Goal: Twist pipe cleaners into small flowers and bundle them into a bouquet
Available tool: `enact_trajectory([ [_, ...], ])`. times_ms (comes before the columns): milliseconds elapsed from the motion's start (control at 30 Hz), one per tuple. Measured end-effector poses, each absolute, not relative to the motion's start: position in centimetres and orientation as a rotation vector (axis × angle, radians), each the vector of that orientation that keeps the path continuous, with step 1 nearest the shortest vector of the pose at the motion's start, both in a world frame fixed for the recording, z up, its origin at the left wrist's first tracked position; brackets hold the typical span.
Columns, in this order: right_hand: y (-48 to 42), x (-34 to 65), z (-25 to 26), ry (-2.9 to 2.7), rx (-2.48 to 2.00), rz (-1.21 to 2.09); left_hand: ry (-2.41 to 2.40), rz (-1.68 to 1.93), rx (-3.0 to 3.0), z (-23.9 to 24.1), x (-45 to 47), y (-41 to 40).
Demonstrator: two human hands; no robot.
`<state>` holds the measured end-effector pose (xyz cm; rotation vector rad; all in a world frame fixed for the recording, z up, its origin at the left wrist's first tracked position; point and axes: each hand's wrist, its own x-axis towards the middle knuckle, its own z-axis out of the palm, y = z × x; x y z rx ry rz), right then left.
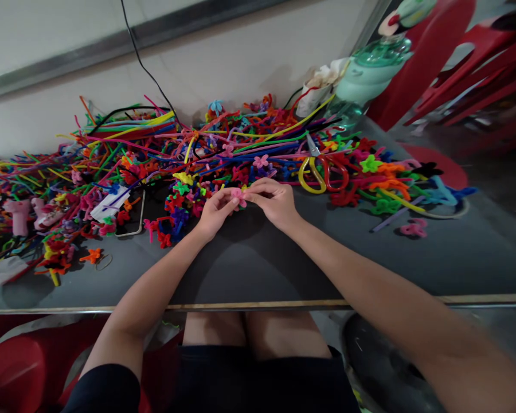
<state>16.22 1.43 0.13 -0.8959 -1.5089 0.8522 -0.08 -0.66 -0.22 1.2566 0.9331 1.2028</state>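
Note:
A small pink pipe-cleaner flower (239, 196) is pinched between my two hands, just above the near side of the pile. My left hand (217, 211) grips it from the left with thumb and fingers closed. From the right, my right hand (274, 202) pinches its other edge, fingertips together. Behind and around them lies a heap of coloured pipe cleaners (155, 135) and finished flowers. To the right of my right hand, scissors (322, 171) with one yellow and one red handle lie on the heap.
The dark table (258, 269) has a front edge close to my lap. A phone-like frame (133, 221) lies left, and a pink flower (413, 228) right. At the back right stand a paper cup (312, 100) and a green bottle (365, 74). Red chairs (430, 57) stand beyond.

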Motion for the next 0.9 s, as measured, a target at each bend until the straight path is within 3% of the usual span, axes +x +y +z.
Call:
enact_trajectory([
  [400, 2.4, 16.7, -0.1, -1.532, -0.734, 1.230, 0.949, 1.169, 1.289, 0.1, -0.3, -0.7],
  [900, 2.5, 17.0, 0.3, -1.670, -0.685, 1.282, 0.924, 1.119, 1.315, 0.2, -0.4, -1.0],
])
